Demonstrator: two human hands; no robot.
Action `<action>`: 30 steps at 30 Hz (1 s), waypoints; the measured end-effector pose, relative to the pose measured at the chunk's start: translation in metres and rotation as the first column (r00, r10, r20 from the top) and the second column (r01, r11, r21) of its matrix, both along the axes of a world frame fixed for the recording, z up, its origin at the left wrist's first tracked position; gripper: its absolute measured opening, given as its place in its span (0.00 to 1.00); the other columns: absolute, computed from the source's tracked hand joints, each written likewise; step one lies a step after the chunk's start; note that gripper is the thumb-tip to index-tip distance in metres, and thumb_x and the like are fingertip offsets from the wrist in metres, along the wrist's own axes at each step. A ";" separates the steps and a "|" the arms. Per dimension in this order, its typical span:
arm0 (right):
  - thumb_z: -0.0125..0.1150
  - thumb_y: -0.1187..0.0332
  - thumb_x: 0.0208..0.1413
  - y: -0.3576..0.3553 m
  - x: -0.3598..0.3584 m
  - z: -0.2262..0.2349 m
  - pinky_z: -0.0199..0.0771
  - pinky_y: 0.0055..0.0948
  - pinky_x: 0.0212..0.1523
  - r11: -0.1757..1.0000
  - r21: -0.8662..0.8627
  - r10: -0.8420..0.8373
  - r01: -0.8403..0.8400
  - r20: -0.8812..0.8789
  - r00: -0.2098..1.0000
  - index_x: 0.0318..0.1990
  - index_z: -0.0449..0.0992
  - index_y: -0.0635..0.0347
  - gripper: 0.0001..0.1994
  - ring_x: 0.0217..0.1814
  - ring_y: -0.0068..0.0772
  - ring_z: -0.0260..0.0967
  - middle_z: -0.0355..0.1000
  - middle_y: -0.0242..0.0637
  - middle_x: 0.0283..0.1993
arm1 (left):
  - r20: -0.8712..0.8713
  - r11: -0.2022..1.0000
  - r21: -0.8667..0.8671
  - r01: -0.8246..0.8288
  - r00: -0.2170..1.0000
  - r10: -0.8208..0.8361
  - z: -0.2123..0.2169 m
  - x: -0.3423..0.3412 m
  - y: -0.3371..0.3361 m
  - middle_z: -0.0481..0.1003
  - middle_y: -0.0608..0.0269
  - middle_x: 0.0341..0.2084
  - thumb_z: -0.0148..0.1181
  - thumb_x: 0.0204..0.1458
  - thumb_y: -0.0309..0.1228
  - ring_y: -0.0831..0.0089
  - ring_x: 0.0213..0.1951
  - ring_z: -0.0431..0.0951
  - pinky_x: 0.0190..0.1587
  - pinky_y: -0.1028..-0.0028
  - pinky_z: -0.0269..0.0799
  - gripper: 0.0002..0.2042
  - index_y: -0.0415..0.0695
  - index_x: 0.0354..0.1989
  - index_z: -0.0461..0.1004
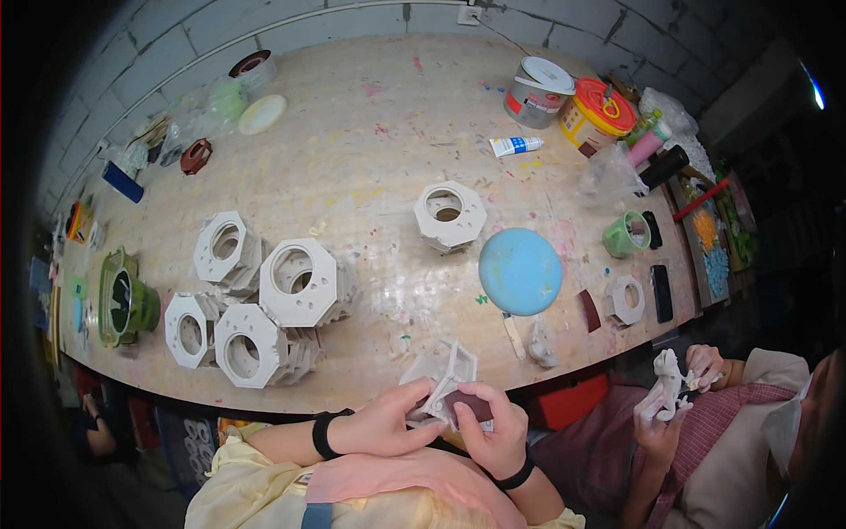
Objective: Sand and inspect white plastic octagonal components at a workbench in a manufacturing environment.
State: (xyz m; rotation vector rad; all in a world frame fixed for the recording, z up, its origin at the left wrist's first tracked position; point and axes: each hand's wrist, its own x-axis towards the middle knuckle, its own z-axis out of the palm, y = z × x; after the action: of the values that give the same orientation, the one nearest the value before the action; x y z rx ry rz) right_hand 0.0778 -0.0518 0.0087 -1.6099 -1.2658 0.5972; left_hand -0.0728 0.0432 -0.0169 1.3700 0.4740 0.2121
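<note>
At the table's near edge, my left hand (385, 423) grips a white cast piece (460, 361) with flat, angled walls, its thumb and fingers closed on the near left side. In my right hand (495, 434) is a small dark brown piece of sandpaper (470, 405), pinched between thumb and fingers and lying against the white piece. My fingers hide the lower part of the white piece. Left of my hands stand several stacks of white octagonal rings (328, 284) with round openings. A further octagonal stack (456, 238) stands alone beyond my hands.
A blue round lid (520, 271), a loose sandpaper strip (589, 310) and a single octagonal ring (616, 304) lie to the right. Tubs (533, 110) stand far right; a green basket (113, 304) is at left. On my right, a co-worker's hands (656, 423) hold a white figurine (670, 381).
</note>
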 end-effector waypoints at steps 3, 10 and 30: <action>0.59 0.76 0.46 0.000 0.004 -0.001 0.71 0.24 0.26 0.999 -0.017 0.038 -0.037 0.041 0.998 0.38 0.72 0.64 0.10 0.26 0.31 0.74 0.73 0.41 0.27 | 0.021 0.999 0.051 -0.001 1.000 0.000 0.003 0.000 0.000 0.69 0.59 0.30 0.57 0.47 0.26 0.77 0.33 0.69 0.36 0.76 0.66 0.14 0.38 0.41 0.64; 0.61 0.74 0.46 -0.003 0.019 -0.003 0.71 0.24 0.27 0.945 -0.059 -0.326 0.322 -0.060 0.944 0.45 0.68 0.68 0.17 0.26 0.30 0.74 0.74 0.44 0.28 | 0.036 0.994 -0.110 0.028 0.999 -0.024 0.010 -0.003 0.000 0.69 0.62 0.34 0.55 0.48 0.24 0.79 0.37 0.69 0.40 0.77 0.67 0.15 0.37 0.45 0.62; 0.60 0.75 0.45 0.004 0.006 0.005 0.68 0.30 0.21 0.993 0.000 -0.117 0.121 0.236 0.965 0.42 0.71 0.63 0.14 0.18 0.37 0.70 0.71 0.42 0.22 | -0.001 0.998 0.018 0.057 0.998 -0.057 0.009 -0.002 0.000 0.71 0.58 0.34 0.55 0.49 0.28 0.75 0.36 0.71 0.39 0.75 0.67 0.15 0.38 0.44 0.63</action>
State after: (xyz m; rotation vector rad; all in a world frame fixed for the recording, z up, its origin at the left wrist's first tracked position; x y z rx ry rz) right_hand 0.0836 -0.0482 0.0137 -1.7956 -1.3263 0.3479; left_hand -0.0744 0.0435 -0.0084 1.3990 0.4334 0.1694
